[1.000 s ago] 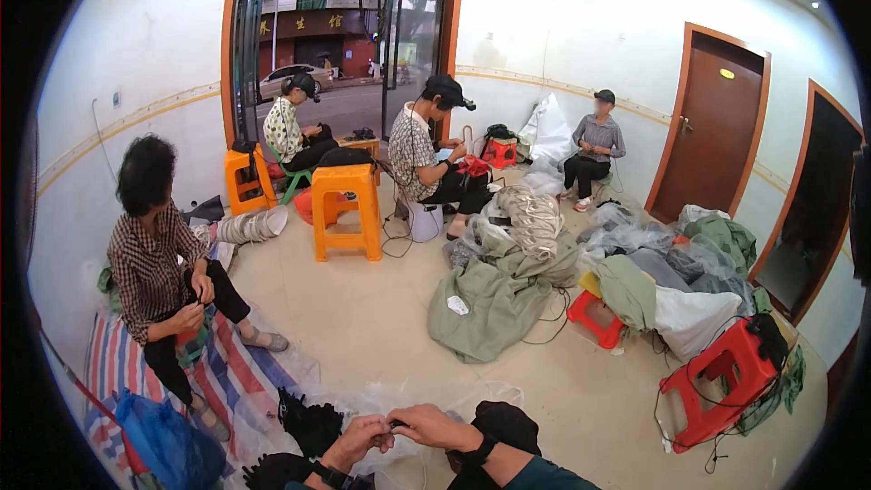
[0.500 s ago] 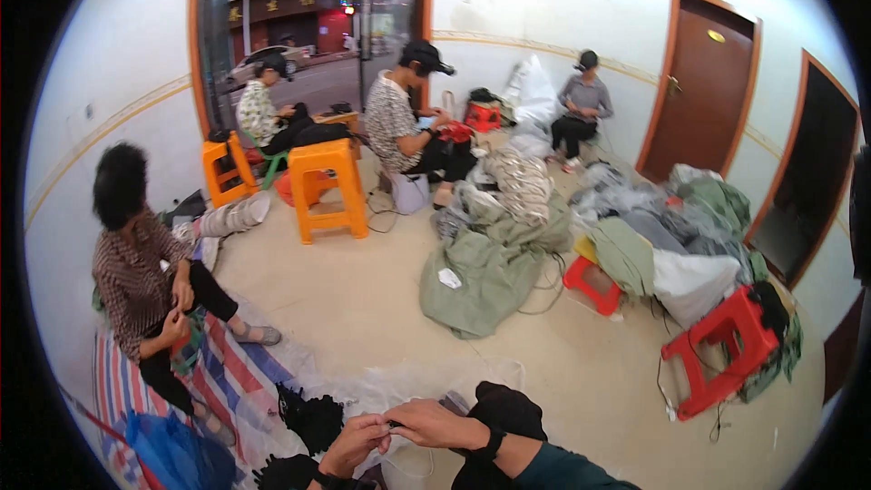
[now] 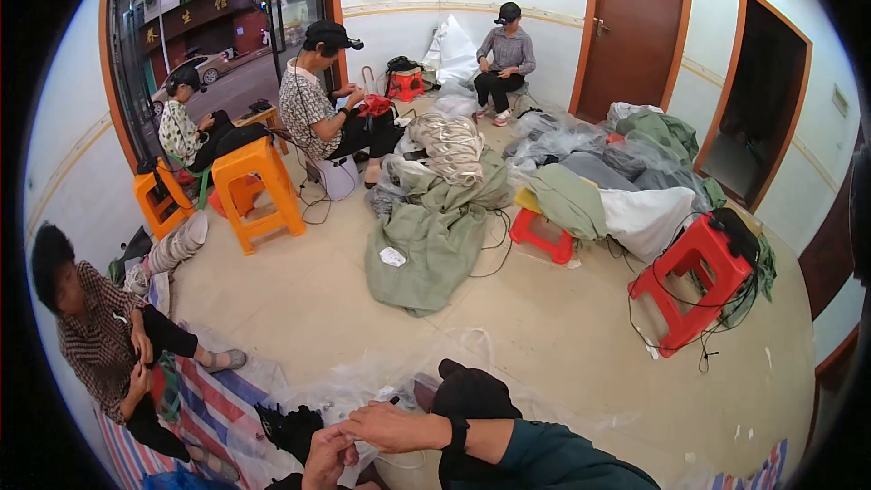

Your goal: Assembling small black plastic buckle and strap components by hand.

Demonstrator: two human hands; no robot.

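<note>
My right hand (image 3: 392, 427) reaches in from the lower right, with a dark green sleeve and a black wristband behind it. Its fingers are pinched together and meet the fingertips of my left hand (image 3: 327, 459), which is closed too. Whatever lies between the fingertips is too small and covered to name. Just left of my hands, a heap of black strips or cords (image 3: 292, 432) rests on clear plastic sheeting (image 3: 358, 379). My knee in black cloth (image 3: 479, 404) is beside my right wrist.
A person (image 3: 109, 336) sits at left on a striped sheet (image 3: 213, 399). Three others sit farther back. A green cloth sack (image 3: 422, 259) with bundled pale material (image 3: 449, 147) lies mid-floor. Red stools (image 3: 694, 281) with cables stand at right, an orange stool (image 3: 257, 192) at back left.
The view has swung to the right, so the room appears shifted left. My hands stay together at the fingertips; the small dark thing seen between them earlier no longer shows.
</note>
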